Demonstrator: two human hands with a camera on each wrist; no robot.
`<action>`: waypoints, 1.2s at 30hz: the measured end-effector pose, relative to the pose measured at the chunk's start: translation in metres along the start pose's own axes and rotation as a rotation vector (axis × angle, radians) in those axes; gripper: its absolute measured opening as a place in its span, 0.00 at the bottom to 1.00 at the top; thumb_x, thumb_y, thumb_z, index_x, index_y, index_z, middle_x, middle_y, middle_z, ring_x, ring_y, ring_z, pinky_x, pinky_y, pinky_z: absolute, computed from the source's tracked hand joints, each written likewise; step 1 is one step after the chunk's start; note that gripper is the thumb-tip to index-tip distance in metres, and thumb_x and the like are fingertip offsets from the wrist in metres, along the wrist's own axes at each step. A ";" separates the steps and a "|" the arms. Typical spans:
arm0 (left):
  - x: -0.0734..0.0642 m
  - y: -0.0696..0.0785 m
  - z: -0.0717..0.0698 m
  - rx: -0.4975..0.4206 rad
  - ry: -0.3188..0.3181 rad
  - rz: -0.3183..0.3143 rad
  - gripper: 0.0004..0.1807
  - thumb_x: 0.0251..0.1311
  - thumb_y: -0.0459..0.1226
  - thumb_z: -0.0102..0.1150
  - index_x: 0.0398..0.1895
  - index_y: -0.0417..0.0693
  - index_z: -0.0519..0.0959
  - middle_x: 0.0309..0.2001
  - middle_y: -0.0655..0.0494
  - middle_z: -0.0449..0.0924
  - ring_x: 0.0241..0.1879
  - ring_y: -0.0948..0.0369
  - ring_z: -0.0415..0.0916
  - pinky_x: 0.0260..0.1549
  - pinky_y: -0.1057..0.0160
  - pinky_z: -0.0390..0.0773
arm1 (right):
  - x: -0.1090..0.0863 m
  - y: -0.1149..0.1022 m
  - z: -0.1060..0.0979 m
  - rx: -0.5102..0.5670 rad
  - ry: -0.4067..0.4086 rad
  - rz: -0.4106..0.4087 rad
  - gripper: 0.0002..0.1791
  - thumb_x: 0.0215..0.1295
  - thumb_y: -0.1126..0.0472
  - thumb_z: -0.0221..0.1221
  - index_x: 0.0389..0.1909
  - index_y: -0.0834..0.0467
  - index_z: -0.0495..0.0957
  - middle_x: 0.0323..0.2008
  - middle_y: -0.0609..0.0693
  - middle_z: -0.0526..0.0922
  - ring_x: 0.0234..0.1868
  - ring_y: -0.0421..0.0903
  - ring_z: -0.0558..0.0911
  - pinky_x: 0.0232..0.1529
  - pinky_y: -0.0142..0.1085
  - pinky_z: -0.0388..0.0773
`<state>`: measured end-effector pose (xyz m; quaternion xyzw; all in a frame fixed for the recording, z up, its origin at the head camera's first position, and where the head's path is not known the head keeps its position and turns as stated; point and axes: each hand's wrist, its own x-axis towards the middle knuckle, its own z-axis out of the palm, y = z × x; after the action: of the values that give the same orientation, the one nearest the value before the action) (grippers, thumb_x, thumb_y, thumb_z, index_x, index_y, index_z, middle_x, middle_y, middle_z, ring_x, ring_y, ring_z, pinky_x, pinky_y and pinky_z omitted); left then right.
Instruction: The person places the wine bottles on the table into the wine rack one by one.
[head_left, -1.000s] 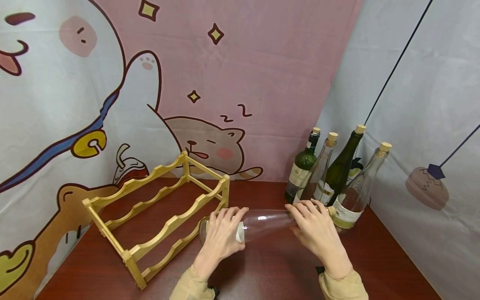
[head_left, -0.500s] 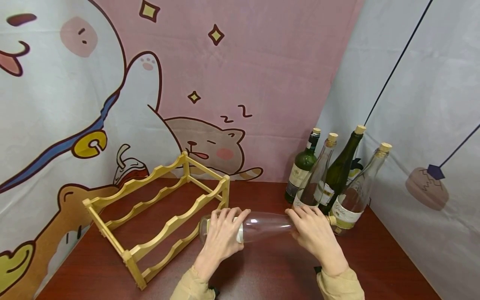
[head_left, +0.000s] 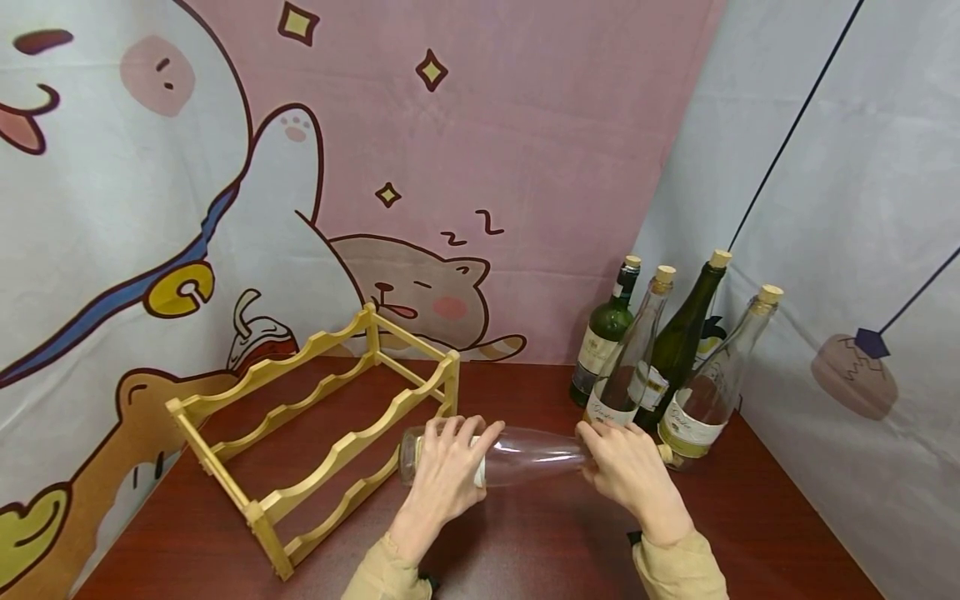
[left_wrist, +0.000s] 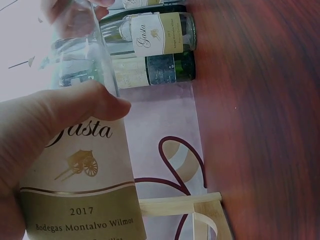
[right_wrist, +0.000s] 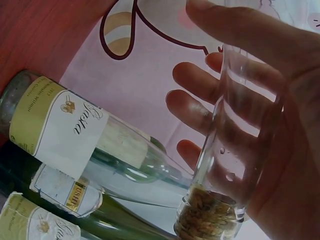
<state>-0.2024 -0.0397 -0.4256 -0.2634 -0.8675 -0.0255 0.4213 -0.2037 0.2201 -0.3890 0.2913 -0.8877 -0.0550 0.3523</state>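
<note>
A clear glass wine bottle (head_left: pixel 536 457) lies sideways between my hands, base toward the left. Its cream and gold label (left_wrist: pixel 82 202) reads "Gasta" and 2017 in the left wrist view. My left hand (head_left: pixel 444 468) grips the bottle over the label near its base, thumb lying across the lettering. At the other end my right hand (head_left: pixel 632 471) holds the neck, its fingers curled around the glass. A cork (right_wrist: pixel 207 215) plugs the mouth, just past that hand. Left of the bottle stands a pale wooden wine rack (head_left: pixel 267 537); the bottle's base overlaps its right front corner in the head view.
Behind my right hand stand several corked bottles, including a green one (head_left: pixel 600 337), a dark one (head_left: pixel 678 333) and a clear one (head_left: pixel 686 421). They share the red-brown table (head_left: pixel 540 550) with the rack. A cartoon-printed cloth (head_left: pixel 555 167) hangs behind.
The bottle's neck end has dipped and come slightly nearer with my right hand. My left hand has barely moved, keeping its grip near the base.
</note>
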 end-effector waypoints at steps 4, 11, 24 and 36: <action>0.000 0.000 0.000 0.002 -0.005 0.006 0.52 0.07 0.49 0.80 0.53 0.62 0.73 0.41 0.58 0.80 0.40 0.56 0.77 0.42 0.53 0.70 | -0.001 0.001 0.002 0.015 -0.028 0.009 0.23 0.23 0.56 0.73 0.22 0.50 0.69 0.18 0.41 0.72 0.22 0.44 0.76 0.24 0.37 0.71; 0.000 -0.001 -0.002 0.011 -0.014 0.014 0.53 0.06 0.49 0.80 0.54 0.62 0.73 0.42 0.58 0.80 0.41 0.56 0.77 0.44 0.53 0.70 | -0.001 0.001 0.003 0.056 -0.088 0.038 0.22 0.26 0.56 0.73 0.21 0.50 0.68 0.17 0.40 0.70 0.18 0.44 0.74 0.19 0.36 0.68; 0.000 -0.001 -0.003 0.024 -0.043 0.013 0.53 0.07 0.51 0.80 0.54 0.63 0.73 0.42 0.58 0.80 0.42 0.55 0.77 0.45 0.53 0.70 | -0.003 0.000 0.006 0.118 -0.145 0.060 0.21 0.30 0.56 0.70 0.19 0.49 0.65 0.12 0.38 0.66 0.13 0.42 0.70 0.14 0.34 0.61; -0.002 -0.001 -0.001 0.025 -0.053 0.002 0.54 0.06 0.51 0.81 0.55 0.62 0.73 0.43 0.59 0.80 0.42 0.56 0.77 0.44 0.52 0.69 | -0.003 0.003 0.008 0.171 -0.175 0.044 0.19 0.32 0.62 0.67 0.19 0.49 0.64 0.13 0.36 0.62 0.12 0.37 0.64 0.14 0.31 0.57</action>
<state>-0.2010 -0.0417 -0.4258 -0.2597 -0.8783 -0.0073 0.4013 -0.2082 0.2233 -0.3958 0.2947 -0.9227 0.0033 0.2484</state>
